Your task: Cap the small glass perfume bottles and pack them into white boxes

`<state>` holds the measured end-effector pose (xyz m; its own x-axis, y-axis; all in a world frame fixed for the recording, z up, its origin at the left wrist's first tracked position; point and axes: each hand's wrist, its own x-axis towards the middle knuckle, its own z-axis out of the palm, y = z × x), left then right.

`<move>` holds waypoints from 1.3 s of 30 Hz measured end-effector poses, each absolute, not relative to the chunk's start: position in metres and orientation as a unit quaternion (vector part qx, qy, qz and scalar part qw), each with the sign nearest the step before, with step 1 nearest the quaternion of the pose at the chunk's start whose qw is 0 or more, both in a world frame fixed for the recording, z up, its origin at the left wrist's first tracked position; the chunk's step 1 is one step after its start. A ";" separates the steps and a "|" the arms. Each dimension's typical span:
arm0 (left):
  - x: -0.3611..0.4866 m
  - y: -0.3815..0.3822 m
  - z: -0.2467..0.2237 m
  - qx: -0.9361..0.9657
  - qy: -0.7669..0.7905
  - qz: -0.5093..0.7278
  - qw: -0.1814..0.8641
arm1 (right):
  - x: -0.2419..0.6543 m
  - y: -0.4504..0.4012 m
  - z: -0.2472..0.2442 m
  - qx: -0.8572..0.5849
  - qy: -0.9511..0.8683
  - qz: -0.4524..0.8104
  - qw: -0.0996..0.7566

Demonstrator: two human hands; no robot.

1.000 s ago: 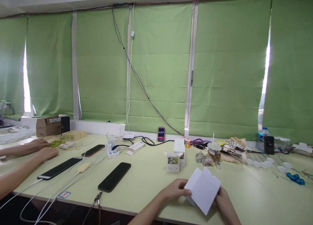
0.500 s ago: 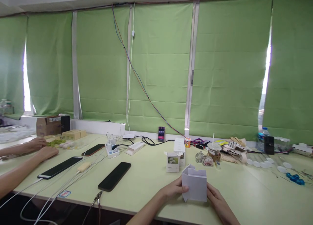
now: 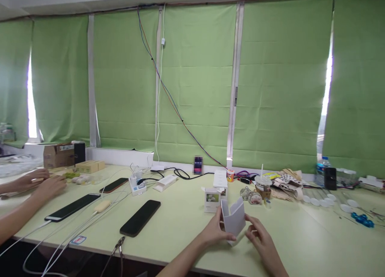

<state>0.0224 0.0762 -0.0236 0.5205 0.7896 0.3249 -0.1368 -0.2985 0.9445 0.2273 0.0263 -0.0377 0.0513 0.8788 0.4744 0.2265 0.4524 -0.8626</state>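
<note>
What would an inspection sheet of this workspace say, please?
Surface: pale table, with a sticker near its front edge.
Things: white carton, flaps up; printed box behind it.
Clutter: phones to the left; drink cup, patterned fabric and blue beads to the right.
Hands: left hand grips the carton; right hand at its edge, contact unclear.
Cables: white cables run over the front edge; dark cable by the wall.
Surroundings: green blinds; another person's hands, far left.
</note>
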 end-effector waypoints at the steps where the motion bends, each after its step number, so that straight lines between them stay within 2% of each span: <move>1: 0.023 0.074 -0.022 0.684 0.243 0.428 0.539 | 0.223 0.027 -0.039 -0.425 -0.648 0.275 0.569; 7: 0.023 0.062 -0.007 0.732 0.250 0.416 0.477 | 0.204 0.027 -0.047 -0.412 -0.687 0.249 0.544; 13: 0.019 0.062 -0.008 0.792 0.278 0.387 0.381 | 0.182 0.015 -0.031 -0.424 -0.692 0.221 0.541; 17: 0.021 0.063 -0.013 0.782 0.245 0.392 0.418 | 0.179 0.013 -0.027 -0.454 -0.648 0.271 0.548; 20: 0.023 0.062 -0.013 0.779 0.230 0.397 0.427 | 0.178 0.016 -0.033 -0.456 -0.603 0.285 0.588; 24: 0.023 0.057 -0.011 0.795 0.251 0.395 0.387 | 0.174 0.021 -0.042 -0.472 -0.584 0.216 0.625; 28: 0.022 0.057 -0.015 0.785 0.301 0.394 0.372 | 0.167 0.027 -0.044 -0.502 -0.612 0.113 0.600; 33: 0.020 0.062 -0.019 0.784 0.338 0.369 0.367 | 0.176 0.040 -0.048 -0.582 -0.586 0.088 0.557; 35: 0.016 0.065 -0.017 0.778 0.331 0.425 0.324 | 0.187 0.046 -0.053 -0.564 -0.592 0.083 0.570; 39: 0.000 0.084 -0.010 0.607 0.393 0.664 0.190 | 0.213 0.057 -0.061 -0.528 -0.611 0.120 0.577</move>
<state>-0.0002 0.0837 -0.0095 -0.1897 0.7300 0.6566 0.2250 -0.6186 0.7528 0.2133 0.0567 -0.0612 0.2240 0.7834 0.5798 0.5071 0.4143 -0.7558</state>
